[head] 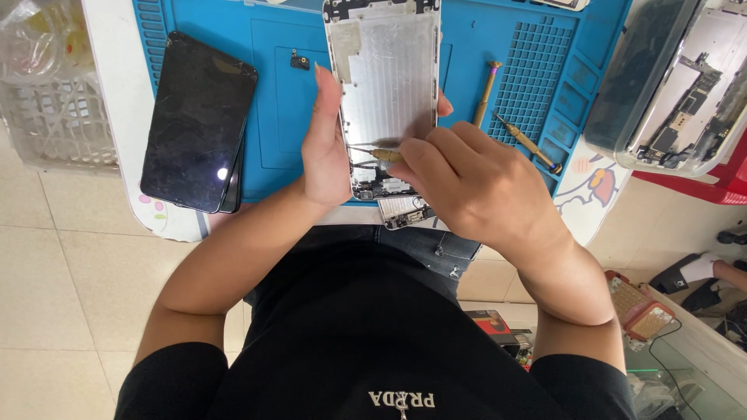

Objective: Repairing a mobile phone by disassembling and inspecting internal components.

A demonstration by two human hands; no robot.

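right hand [475,183] grip on screwdriver [385,155], over phone panel [387,70]

We see an opened phone screen panel [387,85] lying face down on the blue mat, its bare silver metal backplate upward, long axis running away from us. Its near end carries small dark connectors and flex cables, and a small metal shield piece [403,211] sticks out just below that end, over the mat's edge. A slim brass-coloured screwdriver [381,155] lies almost level across the panel's lower part, its thin metal tip pointing toward the panel's left edge and touching the backplate.
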